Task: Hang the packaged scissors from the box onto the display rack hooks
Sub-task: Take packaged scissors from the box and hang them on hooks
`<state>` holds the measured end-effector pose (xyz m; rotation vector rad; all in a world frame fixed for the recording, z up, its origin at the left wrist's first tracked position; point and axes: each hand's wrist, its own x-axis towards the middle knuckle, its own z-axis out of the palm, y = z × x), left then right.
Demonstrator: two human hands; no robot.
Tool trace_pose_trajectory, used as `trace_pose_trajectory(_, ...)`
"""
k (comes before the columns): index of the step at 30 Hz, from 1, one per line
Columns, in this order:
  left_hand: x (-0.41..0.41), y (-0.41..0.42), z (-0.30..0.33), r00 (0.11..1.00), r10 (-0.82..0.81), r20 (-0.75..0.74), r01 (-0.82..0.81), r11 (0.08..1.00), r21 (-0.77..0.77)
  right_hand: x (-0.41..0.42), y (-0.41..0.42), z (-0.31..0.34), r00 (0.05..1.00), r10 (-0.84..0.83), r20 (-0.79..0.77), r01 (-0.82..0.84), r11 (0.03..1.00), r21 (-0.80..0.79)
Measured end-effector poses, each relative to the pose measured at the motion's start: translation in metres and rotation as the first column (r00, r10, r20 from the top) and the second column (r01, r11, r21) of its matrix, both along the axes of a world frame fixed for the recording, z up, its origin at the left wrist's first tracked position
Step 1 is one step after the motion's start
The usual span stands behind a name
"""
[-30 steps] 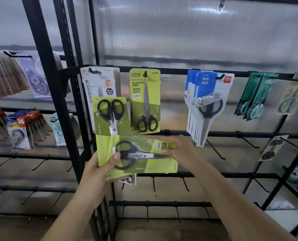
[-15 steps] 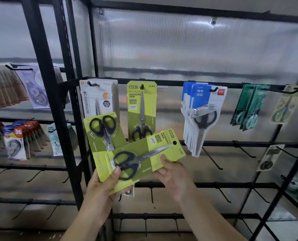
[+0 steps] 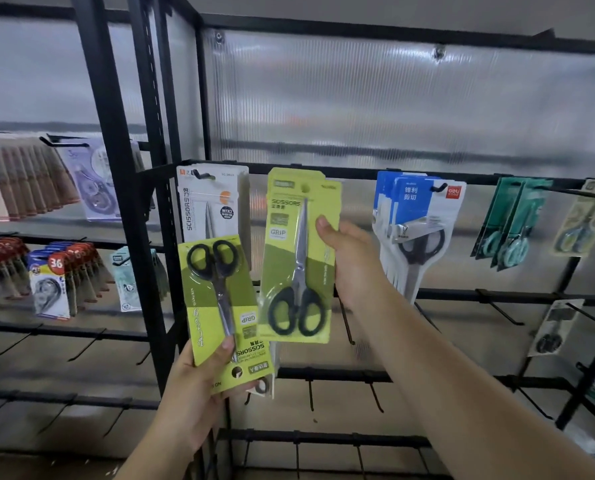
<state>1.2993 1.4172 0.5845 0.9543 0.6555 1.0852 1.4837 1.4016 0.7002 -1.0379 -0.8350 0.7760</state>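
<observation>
The right hand (image 3: pixel 353 263) has turned its green scissors pack (image 3: pixel 298 258) upright from the sideways hold of a moment ago, gripping it at the hook, nearly hung, while the left hand (image 3: pixel 199 393) grips another pack (image 3: pixel 221 306) below.

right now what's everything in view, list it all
green pack: one, lime, upright at the top rail hook, right hand on it
spare packs: a stack, count unclear, lime, upside down in left hand
white pack: at least one, white, hanging left of the green pack
blue packs: several, blue and white, hanging to the right
teal packs: a few, teal, far right
tape packs: many, mixed colours, left shelving
rack: one, black, bare hooks lower down
left hand: grips the spare packs
right hand: holds the green pack's right edge
</observation>
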Motion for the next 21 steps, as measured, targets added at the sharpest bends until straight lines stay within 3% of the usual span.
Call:
trace_pose_trajectory(3, -0.002, -0.001, 0.0, 1.0, 0.003, -0.017, -0.003, 1.0, 0.012, -0.001, 0.007, 0.014, 0.991, -0.088, 0.104, 0.093, 0.995, -0.046)
trace_pose_trajectory(13, -0.008, 0.002, -0.002, 0.996, -0.066, -0.061, 0.068, 0.997, 0.027, 0.003, 0.04, 0.012, 0.964, -0.23, 0.136, 0.245, 0.963, -0.112)
trace_pose_trajectory(18, -0.01, -0.002, -0.007, 0.994, -0.072, -0.081, 0.073, 0.997, 0.014, 0.019, 0.041, -0.017, 0.981, -0.146, -0.124, 0.114, 0.966, -0.233)
trace_pose_trajectory(21, -0.013, -0.002, -0.012, 0.993, -0.061, -0.101, 0.063, 0.998, 0.015, 0.034, 0.038, -0.044, 0.965, -0.229, -0.128, 0.183, 0.938, -0.294)
